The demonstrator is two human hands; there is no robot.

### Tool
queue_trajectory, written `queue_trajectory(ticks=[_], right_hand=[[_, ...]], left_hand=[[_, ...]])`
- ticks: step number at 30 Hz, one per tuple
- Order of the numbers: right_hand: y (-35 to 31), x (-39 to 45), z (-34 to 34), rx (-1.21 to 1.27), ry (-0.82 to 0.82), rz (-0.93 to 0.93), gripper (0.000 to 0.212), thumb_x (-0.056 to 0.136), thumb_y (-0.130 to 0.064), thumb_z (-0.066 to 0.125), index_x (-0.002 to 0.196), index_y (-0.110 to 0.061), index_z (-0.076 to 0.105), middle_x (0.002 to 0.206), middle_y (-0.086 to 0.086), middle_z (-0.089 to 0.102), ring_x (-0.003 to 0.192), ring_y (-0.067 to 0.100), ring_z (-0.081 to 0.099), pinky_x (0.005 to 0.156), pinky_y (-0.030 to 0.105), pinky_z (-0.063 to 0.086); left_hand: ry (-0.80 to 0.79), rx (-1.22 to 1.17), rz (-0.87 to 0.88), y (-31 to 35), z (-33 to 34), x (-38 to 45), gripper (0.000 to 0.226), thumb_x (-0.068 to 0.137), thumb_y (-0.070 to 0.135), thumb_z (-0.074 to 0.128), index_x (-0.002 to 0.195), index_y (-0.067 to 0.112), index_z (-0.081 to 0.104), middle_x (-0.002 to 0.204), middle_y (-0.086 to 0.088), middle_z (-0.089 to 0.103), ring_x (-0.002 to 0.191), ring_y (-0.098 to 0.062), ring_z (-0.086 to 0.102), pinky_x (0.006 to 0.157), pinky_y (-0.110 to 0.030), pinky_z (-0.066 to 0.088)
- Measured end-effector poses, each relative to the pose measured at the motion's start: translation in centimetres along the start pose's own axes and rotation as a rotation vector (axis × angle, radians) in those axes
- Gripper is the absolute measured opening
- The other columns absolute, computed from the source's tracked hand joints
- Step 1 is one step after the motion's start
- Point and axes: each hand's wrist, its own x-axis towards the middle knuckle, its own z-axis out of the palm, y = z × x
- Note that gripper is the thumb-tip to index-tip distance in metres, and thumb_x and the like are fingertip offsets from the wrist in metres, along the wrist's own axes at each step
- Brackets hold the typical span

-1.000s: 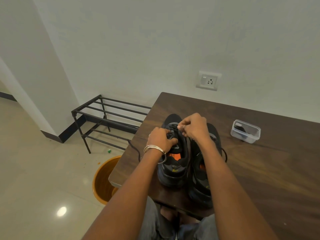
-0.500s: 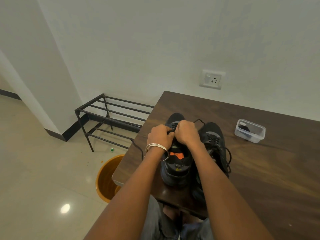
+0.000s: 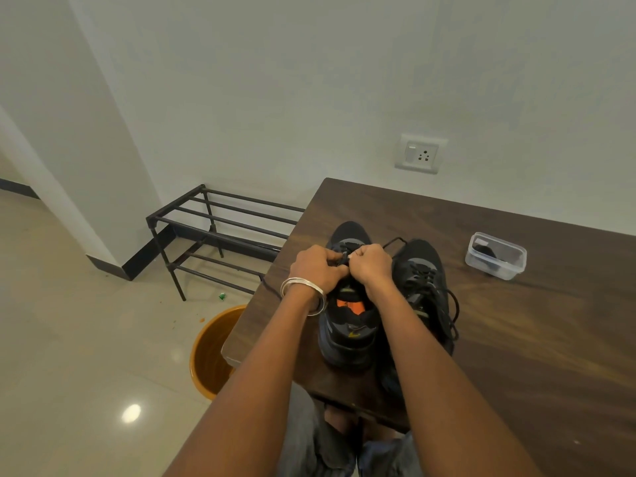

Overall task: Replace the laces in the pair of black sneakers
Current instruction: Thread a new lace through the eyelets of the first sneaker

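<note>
Two black sneakers stand side by side on the dark wooden table (image 3: 516,339), toes pointing away from me. The left sneaker (image 3: 347,335) has an orange tongue label. Both hands meet over its eyelets: my left hand (image 3: 315,268), with silver bangles at the wrist, and my right hand (image 3: 370,265) each pinch the black lace (image 3: 344,258) there. A loop of that lace (image 3: 395,241) shows beyond my right hand. The right sneaker (image 3: 425,280) is laced, with loose black ends hanging along its right side. My right forearm hides its heel.
A clear plastic box (image 3: 495,255) with something dark inside sits on the table at the right. On the floor to the left are an orange bucket (image 3: 210,352) by the table corner and a black metal shoe rack (image 3: 220,232). A wall socket (image 3: 420,153) is above the table.
My right hand came down from above the sneaker and closed in against my left hand over the eyelets. A lace loop now shows beyond it. The view shifted slightly.
</note>
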Motion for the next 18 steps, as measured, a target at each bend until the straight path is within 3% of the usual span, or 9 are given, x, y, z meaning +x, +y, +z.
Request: queue_trajectory(ticks=[4, 8, 12, 18], right_hand=[[0.0, 0.3, -0.3, 0.017, -0.06, -0.023, 0.024, 0.094, -0.013, 0.048, 0.101, -0.001, 0.068, 0.108, 0.017, 0.066, 0.102, 0.032, 0.06, 0.088, 0.041, 0.051], [0.1, 0.2, 0.0, 0.048, 0.025, -0.008, 0.023, 0.092, -0.017, 0.054, 0.096, -0.004, 0.073, 0.105, 0.017, 0.069, 0.1, 0.032, 0.063, 0.079, 0.039, 0.054], [0.0, 0.1, 0.4, 0.033, 0.031, 0.014, 0.021, 0.09, -0.021, 0.058, 0.099, -0.007, 0.071, 0.108, 0.015, 0.066, 0.103, 0.032, 0.061, 0.09, 0.05, 0.053], [0.2, -0.4, -0.6, 0.112, 0.009, -0.017, 0.013, 0.09, -0.01, 0.065, 0.087, -0.003, 0.075, 0.095, 0.014, 0.07, 0.095, 0.026, 0.065, 0.084, 0.046, 0.057]], left_hand=[[0.044, 0.018, -0.019, 0.2, 0.4, 0.0, 0.034, 0.086, 0.038, 0.064, 0.119, 0.03, 0.068, 0.109, -0.002, 0.07, 0.094, -0.021, 0.065, 0.083, -0.033, 0.052], [0.058, 0.015, -0.018, 0.2, 0.5, 0.1, 0.034, 0.086, 0.039, 0.065, 0.118, 0.03, 0.069, 0.109, -0.001, 0.07, 0.093, -0.02, 0.065, 0.081, -0.031, 0.053], [0.033, 0.004, 0.001, -0.1, 0.4, 0.3, 0.034, 0.085, 0.039, 0.066, 0.118, 0.03, 0.069, 0.106, 0.0, 0.07, 0.09, -0.017, 0.064, 0.075, -0.028, 0.049], [-0.073, -0.078, 0.042, -0.5, -0.2, 0.5, 0.034, 0.083, 0.037, 0.07, 0.116, 0.026, 0.069, 0.084, 0.008, 0.057, 0.08, -0.01, 0.055, 0.073, -0.021, 0.042]])
